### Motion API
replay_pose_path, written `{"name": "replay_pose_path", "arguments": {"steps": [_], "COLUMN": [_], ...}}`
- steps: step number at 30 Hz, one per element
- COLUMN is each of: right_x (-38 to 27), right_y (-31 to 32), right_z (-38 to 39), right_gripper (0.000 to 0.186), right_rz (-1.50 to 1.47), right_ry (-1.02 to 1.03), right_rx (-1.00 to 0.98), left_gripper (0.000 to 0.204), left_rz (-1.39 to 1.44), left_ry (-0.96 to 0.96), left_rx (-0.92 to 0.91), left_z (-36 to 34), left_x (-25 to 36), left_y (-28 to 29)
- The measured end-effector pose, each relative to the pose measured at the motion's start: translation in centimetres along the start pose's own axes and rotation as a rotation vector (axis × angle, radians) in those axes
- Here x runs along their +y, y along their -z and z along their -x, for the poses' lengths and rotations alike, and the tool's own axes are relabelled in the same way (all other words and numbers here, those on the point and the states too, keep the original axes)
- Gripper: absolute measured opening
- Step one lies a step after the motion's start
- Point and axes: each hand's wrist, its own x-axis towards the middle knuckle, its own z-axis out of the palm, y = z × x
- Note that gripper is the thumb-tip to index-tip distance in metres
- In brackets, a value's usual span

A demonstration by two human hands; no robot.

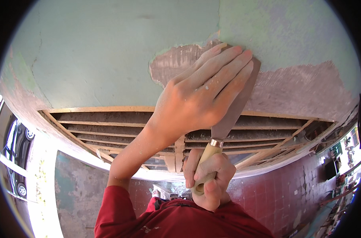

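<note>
A scraper (240,99) with a grey blade, a metal collar and a pale wooden handle leans up against a green painted wall (109,59). Around its handle the fingers of my right hand (212,174) are wrapped. My left hand (200,87) lies over the blade, fingers stretched out flat and touching its upper part near the tip. Beside those fingers is a bare grey-brown patch (174,63) with ragged paint edges. The blade's leading edge is partly hidden by my left fingers. Pale dust coats both hands.
Below the painted surface runs a wooden slatted vent frame (101,123). A larger bare patch (299,87) spreads to the right. Red floor tiles (263,202) lie beneath, and a dark car (18,154) stands outside at far left. Cluttered objects (339,170) line the right side.
</note>
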Motion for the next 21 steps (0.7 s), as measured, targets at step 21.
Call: {"name": "replay_pose_path", "arguments": {"steps": [21], "right_x": [-0.9], "right_y": [-0.8], "right_z": [0.5], "right_gripper": [0.014], "right_rz": [0.134], "right_ry": [-0.04], "right_rx": [-0.012], "left_gripper": [0.039], "left_rz": [-0.03], "left_ry": [-0.025], "left_rx": [0.011], "left_z": [0.5], "left_x": [-0.4], "left_y": [0.2]}}
